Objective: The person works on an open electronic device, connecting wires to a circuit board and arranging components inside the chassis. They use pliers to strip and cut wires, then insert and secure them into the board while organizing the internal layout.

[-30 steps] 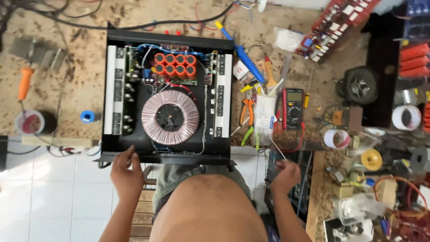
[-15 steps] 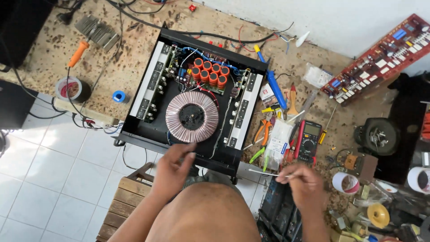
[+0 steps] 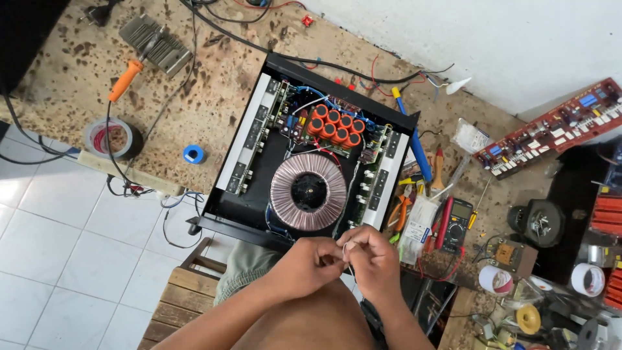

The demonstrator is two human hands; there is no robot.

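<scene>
The left hand (image 3: 310, 264) and the right hand (image 3: 370, 259) meet just below the front edge of the open amplifier chassis (image 3: 311, 155), fingertips touching. Between them they pinch a thin pale wire (image 3: 345, 256); each grip is pressed together on it, thumb against forefinger, though the wire is too fine to tell how it runs. Both hands hover over the person's lap, apart from the chassis.

Inside the chassis, a large copper-wound toroidal transformer (image 3: 308, 192) sits near the front, and a cluster of orange capacitors (image 3: 335, 126) stands behind it. White heatsink strips line both sides.

The chassis rests on a speckled table (image 3: 214, 78). To its right lie a blue-handled screwdriver (image 3: 418, 152), orange-handled pliers (image 3: 402, 210) and a multimeter (image 3: 457, 223) with red leads. Farther right a long red circuit board (image 3: 551, 126) lies at an angle. To the chassis's left are a small blue tape roll (image 3: 193, 154), a larger grey tape roll (image 3: 112, 138), an orange-handled soldering iron (image 3: 125, 80) and a finned metal heatsink (image 3: 155, 44). Below the chassis a wooden stool (image 3: 176, 295) stands on a white tiled floor (image 3: 58, 259).
</scene>
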